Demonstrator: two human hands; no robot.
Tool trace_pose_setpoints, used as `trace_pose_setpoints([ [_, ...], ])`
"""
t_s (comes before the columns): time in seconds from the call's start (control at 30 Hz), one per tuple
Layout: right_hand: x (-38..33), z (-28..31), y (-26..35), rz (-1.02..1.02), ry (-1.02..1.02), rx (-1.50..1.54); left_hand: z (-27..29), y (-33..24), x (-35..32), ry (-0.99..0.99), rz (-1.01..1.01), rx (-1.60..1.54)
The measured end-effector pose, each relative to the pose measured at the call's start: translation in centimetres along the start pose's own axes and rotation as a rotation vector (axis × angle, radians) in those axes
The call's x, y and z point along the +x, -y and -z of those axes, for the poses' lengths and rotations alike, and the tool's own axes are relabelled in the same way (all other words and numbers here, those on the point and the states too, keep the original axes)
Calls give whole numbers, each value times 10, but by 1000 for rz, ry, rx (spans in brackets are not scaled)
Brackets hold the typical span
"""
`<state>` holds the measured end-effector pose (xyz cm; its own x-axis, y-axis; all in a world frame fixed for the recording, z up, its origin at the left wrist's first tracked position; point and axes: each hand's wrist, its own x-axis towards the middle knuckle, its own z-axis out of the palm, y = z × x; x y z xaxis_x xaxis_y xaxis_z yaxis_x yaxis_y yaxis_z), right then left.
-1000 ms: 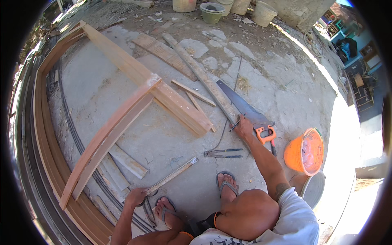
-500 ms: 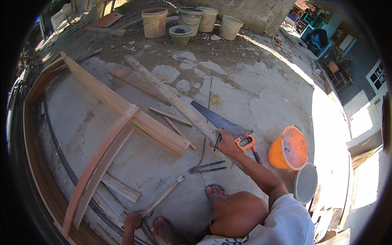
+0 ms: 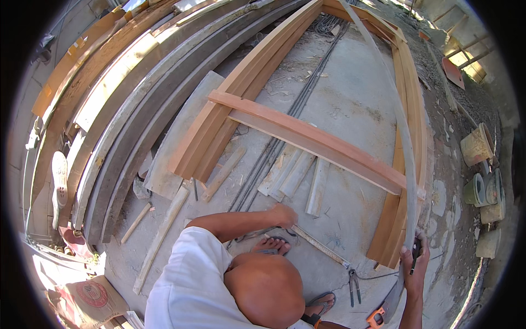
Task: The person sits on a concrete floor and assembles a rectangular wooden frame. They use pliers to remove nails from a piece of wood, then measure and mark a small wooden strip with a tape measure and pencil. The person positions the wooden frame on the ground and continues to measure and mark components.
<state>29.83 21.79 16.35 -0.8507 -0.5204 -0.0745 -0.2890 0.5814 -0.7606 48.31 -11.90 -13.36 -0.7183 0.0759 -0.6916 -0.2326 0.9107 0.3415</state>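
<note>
Right hand (image 3: pixel 415 268) off the saw since earlier, now clamped on long grey curved strip (image 3: pixel 406 164) | left hand (image 3: pixel 284 215) closed on flat ruler-like strip (image 3: pixel 318 245) on concrete floor (image 3: pixel 350 93) | smooth reddish plank (image 3: pixel 307 140) beyond.

Reddish-orange wooden beam (image 3: pixel 312 140), grey concrete floor (image 3: pixel 350 104), white shirt (image 3: pixel 186 285), orange-handled saw (image 3: pixel 383 312).

You had hard daylight, likely high sun, on the concrete floor (image 3: pixel 350 93), and it washed pale there. The top right rim glared nearly white. Short dark shadows sat under the cross plank (image 3: pixel 312 140) and beside the stacked boards (image 3: pixel 126 104). The fisheye bowed straight boards into arcs and left black corners. Focus held in the middle; the rim smeared, and the pots (image 3: pixel 482 164) looked soft.
</note>
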Motion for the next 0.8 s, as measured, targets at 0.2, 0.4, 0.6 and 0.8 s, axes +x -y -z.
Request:
trace_pose_setpoints([
  [0.2,82,-99,99,-79,384,278,-14,-4,14,-29,3,-36],
  [0.4,153,-231,207,-165,508,715,-20,-6,27,-56,34,-20],
  [0.6,197,-360,294,-210,587,1050,-25,-10,42,-33,36,0],
  [0.8,149,-428,380,89,676,473,-80,2,68,-949,-263,-530],
])
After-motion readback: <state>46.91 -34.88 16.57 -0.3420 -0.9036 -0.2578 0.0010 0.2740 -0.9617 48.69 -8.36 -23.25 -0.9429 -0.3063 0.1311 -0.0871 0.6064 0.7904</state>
